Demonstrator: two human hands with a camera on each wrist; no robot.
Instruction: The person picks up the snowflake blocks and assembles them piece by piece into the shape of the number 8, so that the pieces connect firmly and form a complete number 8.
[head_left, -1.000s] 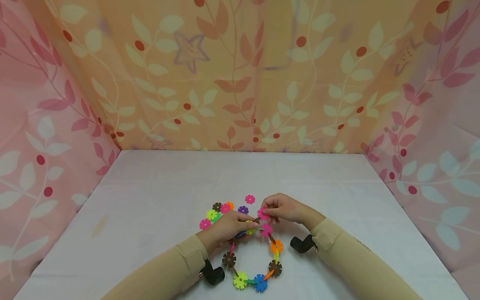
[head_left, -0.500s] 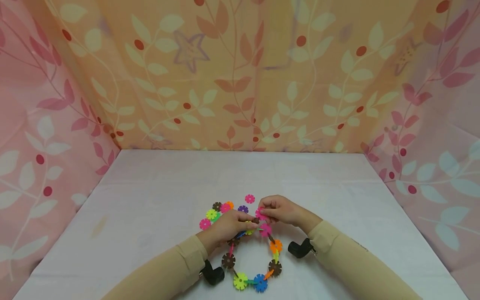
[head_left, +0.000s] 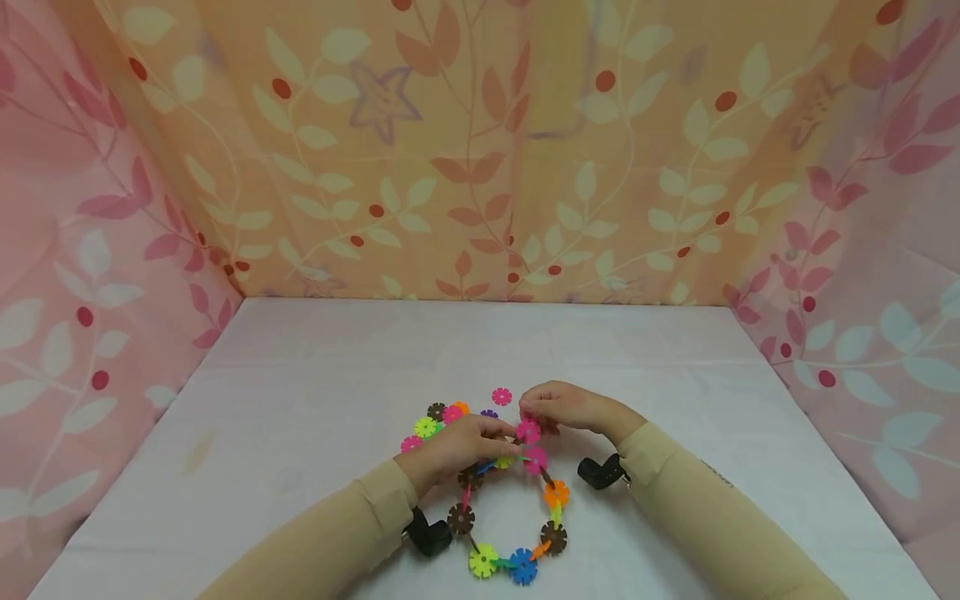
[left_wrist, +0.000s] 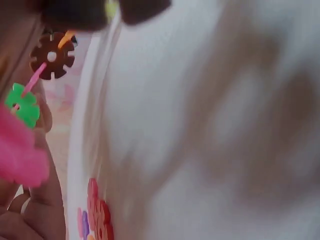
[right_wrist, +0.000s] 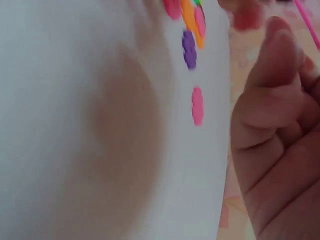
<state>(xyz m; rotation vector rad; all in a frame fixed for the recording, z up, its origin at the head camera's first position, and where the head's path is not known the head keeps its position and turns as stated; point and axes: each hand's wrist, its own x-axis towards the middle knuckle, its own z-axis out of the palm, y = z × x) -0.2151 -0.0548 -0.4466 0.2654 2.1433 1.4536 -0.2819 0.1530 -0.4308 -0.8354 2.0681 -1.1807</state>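
Note:
Notched plastic snowflake discs in several colours are slotted together into a ring, with a blue disc (head_left: 523,567) and a yellow-green disc (head_left: 483,562) at its near side. My left hand (head_left: 459,450) pinches the ring's far side, its fingers partly hiding the discs there. At those fingertips a pink snowflake disc (head_left: 528,431) stands beside another pink disc (head_left: 535,460) of the ring. My right hand (head_left: 572,408) holds the nearer-to-fingertip pink disc by its upper edge, fingers bent. In the left wrist view a brown disc (left_wrist: 52,56) and a green disc (left_wrist: 22,105) are linked.
Loose discs lie beyond my left hand, among them a yellow-green one (head_left: 426,427), a dark brown one (head_left: 437,411) and a single pink one (head_left: 502,397). The white tabletop (head_left: 337,358) meets leaf-patterned curtains (head_left: 480,167) behind and at both sides.
My right hand moves slightly left with the pink disc, then shifts a little up, leaving more of the disc visible. The left hand stays nearly in place.

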